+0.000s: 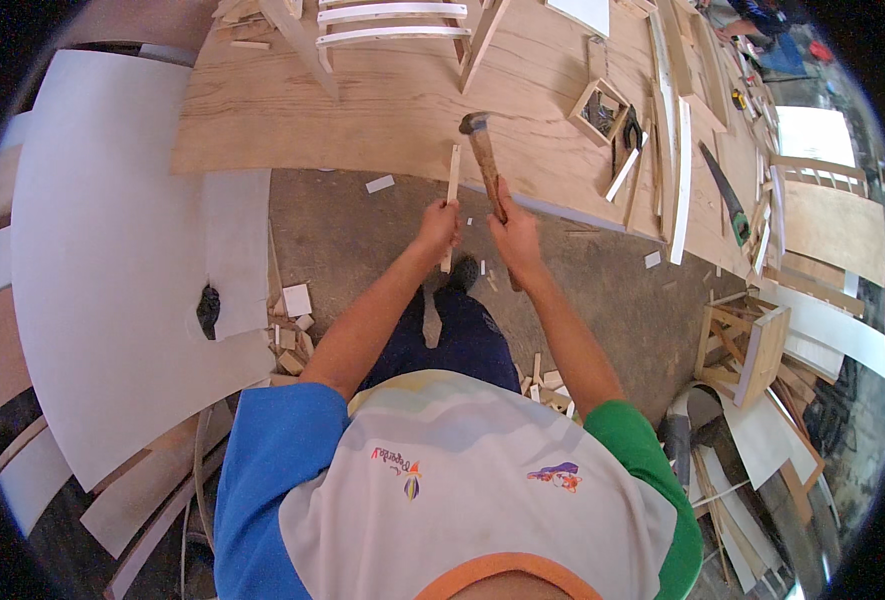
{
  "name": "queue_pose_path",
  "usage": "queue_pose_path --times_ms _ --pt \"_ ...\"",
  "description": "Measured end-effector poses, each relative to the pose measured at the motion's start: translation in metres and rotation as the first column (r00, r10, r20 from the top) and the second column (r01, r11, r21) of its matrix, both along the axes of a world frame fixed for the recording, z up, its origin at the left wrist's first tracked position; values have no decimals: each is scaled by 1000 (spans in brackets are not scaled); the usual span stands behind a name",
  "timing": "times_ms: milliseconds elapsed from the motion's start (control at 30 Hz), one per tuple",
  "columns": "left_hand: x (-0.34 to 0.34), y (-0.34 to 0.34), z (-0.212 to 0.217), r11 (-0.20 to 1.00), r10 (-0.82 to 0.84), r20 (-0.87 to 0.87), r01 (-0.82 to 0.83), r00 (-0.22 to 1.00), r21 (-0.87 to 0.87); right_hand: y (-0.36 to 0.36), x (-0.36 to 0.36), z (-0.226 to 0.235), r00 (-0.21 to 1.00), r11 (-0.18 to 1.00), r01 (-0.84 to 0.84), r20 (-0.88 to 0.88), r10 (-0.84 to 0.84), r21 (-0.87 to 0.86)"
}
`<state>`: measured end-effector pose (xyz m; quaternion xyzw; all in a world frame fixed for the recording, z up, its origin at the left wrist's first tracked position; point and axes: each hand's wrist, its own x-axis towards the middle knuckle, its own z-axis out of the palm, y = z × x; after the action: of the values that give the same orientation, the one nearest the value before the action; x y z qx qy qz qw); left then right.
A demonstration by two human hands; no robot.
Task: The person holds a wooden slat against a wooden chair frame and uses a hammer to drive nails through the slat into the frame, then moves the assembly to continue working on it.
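Gripping hammer [484, 160] — strip [451, 195], beside bench edge [562, 210]

The right hand [515, 232] covers the middle of the hammer [486, 165] handle, and the left hand [438, 228] hides part of the thin wood strip [452, 180]. The bench [362, 100] runs off the top edge. The small box's [600, 108] contents are too small to tell.
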<state>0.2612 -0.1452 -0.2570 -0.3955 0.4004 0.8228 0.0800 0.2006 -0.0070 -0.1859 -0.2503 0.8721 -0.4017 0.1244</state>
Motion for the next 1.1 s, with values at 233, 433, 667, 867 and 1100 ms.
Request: queue_pose_path --times_ms 233,433,667,867,1100 --pt "3 1 4 999 -31 -12 31 999 -37 4 4 7 995 995 58 80 -65 83" --pt "4 1 -4 999 -33 11 33 999 -12 -1 -9 -8 1000 989 -16 24 13 147" --pt "12 10 -17 1000 5 -42 -5 999 -4 2 -8 -6 999 989 -47 -9 48 141" --pt "9 9 -10 994 56 2 -56 998 90 -2 -3 24 998 993 28 49 -34 118" --pt "12 7 1 998 25 -26 -23 999 53 0 -4 10 995 976 42 85 -61 213"
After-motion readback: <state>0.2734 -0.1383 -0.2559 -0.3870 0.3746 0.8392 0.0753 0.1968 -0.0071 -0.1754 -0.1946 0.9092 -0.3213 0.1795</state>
